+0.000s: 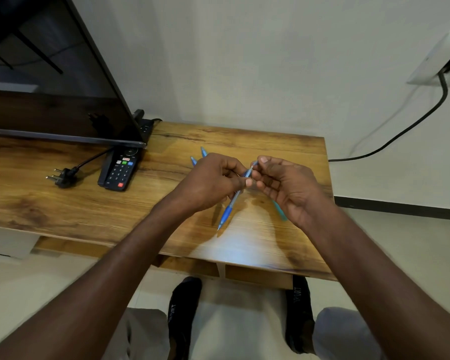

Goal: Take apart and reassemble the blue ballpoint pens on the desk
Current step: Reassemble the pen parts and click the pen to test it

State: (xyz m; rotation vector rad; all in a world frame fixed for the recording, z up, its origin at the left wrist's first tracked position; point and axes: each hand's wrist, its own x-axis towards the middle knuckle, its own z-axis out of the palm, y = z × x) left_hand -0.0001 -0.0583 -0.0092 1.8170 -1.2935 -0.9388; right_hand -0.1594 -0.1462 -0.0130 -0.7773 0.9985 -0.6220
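My left hand (pixel 213 181) grips the clear barrel of a blue ballpoint pen (pixel 229 207) held above the wooden desk (pixel 63 203), its blue grip and tip pointing down toward me. My right hand (pixel 283 187) pinches the pen's upper end between thumb and fingers. Two more blue pens (pixel 199 155) lie on the desk behind my left hand, mostly hidden by it. A light blue pen part (pixel 281 211) shows below my right hand, partly covered.
A black remote control (pixel 120 168) lies left of the pens, beside a loose black plug (pixel 63 176). A dark TV screen (pixel 50 87) stands at the back left. A black cable (pixel 400 133) runs along the wall at right. My feet show below the desk edge.
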